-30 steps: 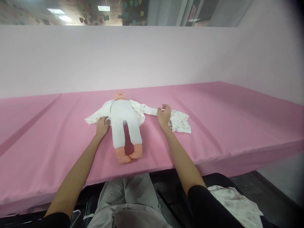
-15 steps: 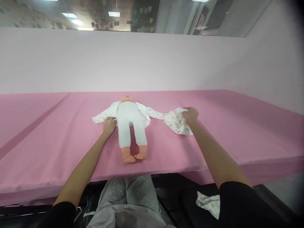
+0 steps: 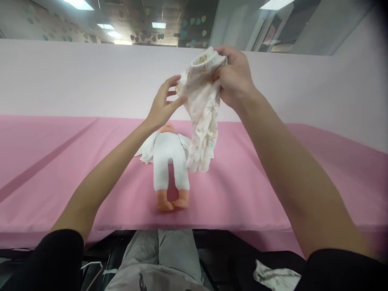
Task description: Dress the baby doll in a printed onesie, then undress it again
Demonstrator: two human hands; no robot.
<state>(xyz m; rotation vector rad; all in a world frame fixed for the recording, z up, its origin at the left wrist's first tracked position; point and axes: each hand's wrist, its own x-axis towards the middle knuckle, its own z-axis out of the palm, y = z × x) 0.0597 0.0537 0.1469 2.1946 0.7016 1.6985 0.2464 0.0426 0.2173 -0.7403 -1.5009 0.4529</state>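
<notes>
My right hand (image 3: 235, 76) grips a pair of white patterned baby pants (image 3: 204, 109) by the ribbed waistband and holds them up in the air, legs hanging down. At the left edge of the pants is my left hand (image 3: 166, 101), its fingers spread and curved; whether the fingertips touch the cloth I cannot tell. Below lies a baby doll (image 3: 169, 153) on its back, white-bodied with bare feet toward me. A white baby shirt (image 3: 148, 149) is spread open beneath the doll, its right part partly hidden behind the pants.
The doll lies on a pink-covered table (image 3: 242, 190) against a white wall (image 3: 106, 81) with glass above. Near my right elbow, a white patterned cloth (image 3: 275, 277) rests on a black chair (image 3: 242, 266) below the table edge.
The pants have been lifted off the table and brought left, above the doll, by my right hand. My left hand has left the shirt beside the doll and risen to the pants.
</notes>
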